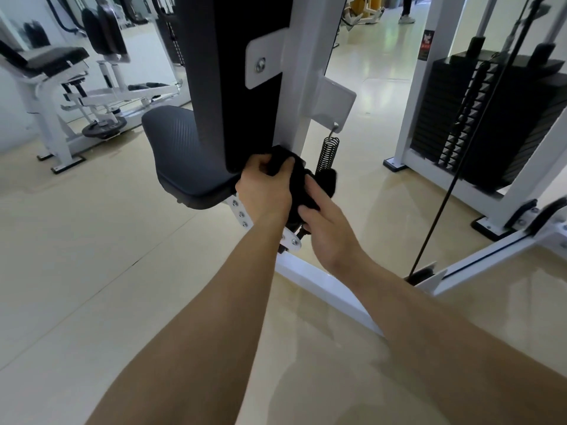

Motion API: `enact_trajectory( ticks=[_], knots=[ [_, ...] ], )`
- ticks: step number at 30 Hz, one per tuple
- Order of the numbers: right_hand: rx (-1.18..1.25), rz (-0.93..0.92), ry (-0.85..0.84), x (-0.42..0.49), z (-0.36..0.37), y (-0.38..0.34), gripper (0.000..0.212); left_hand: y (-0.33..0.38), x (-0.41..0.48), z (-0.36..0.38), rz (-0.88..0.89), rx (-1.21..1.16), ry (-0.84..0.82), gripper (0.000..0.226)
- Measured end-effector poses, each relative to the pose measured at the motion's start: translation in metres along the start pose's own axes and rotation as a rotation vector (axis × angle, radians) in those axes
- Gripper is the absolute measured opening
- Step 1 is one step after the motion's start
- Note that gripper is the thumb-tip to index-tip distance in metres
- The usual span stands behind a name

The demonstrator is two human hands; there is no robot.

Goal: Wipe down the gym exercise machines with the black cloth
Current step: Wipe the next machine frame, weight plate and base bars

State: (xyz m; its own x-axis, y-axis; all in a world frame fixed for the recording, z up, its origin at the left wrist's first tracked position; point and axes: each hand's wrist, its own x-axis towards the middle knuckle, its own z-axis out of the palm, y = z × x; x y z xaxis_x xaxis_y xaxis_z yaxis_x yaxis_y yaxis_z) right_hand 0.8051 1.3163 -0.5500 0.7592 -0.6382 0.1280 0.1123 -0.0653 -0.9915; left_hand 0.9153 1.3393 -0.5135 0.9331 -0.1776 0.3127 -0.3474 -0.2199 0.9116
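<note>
A white-framed exercise machine (302,96) stands before me, with a black back pad (245,87) and a black seat (181,154). The black cloth (302,185) is bunched at the foot of the back pad, against the white upright. My left hand (265,188) grips the cloth's upper part, fingers curled over it. My right hand (326,225) holds its lower right side, with fingertips tucked into the folds. Part of the cloth is hidden behind both hands.
A coil spring (327,154) hangs just right of the cloth. A black weight stack (487,118) with a cable (441,210) stands at right. The white base bar (331,292) runs across the tiled floor. Another machine (70,96) stands far left. A person's legs (406,10) show far back.
</note>
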Motion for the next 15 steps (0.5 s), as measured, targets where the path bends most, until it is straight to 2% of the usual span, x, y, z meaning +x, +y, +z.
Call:
enact_trajectory(
  ticks=[2,4,10,12,15],
  knots=[
    [0.146,0.008,-0.010,0.008,0.019,-0.007,0.071,0.000,0.000,-0.013,0.024,-0.036,-0.029,0.030],
    [0.227,-0.029,-0.010,0.012,0.032,-0.014,0.067,-0.001,0.001,-0.026,0.069,-0.066,-0.046,0.027],
    [0.181,-0.236,0.167,0.035,0.040,-0.043,0.062,0.008,-0.001,-0.033,0.167,-0.157,-0.084,0.028],
    [0.161,-0.269,0.197,0.050,0.041,-0.043,0.072,0.013,0.000,-0.026,0.202,-0.153,-0.052,0.026],
    [0.230,-0.209,0.181,0.063,0.040,-0.038,0.086,0.010,0.003,-0.019,0.351,-0.072,-0.059,0.031]
  ],
)
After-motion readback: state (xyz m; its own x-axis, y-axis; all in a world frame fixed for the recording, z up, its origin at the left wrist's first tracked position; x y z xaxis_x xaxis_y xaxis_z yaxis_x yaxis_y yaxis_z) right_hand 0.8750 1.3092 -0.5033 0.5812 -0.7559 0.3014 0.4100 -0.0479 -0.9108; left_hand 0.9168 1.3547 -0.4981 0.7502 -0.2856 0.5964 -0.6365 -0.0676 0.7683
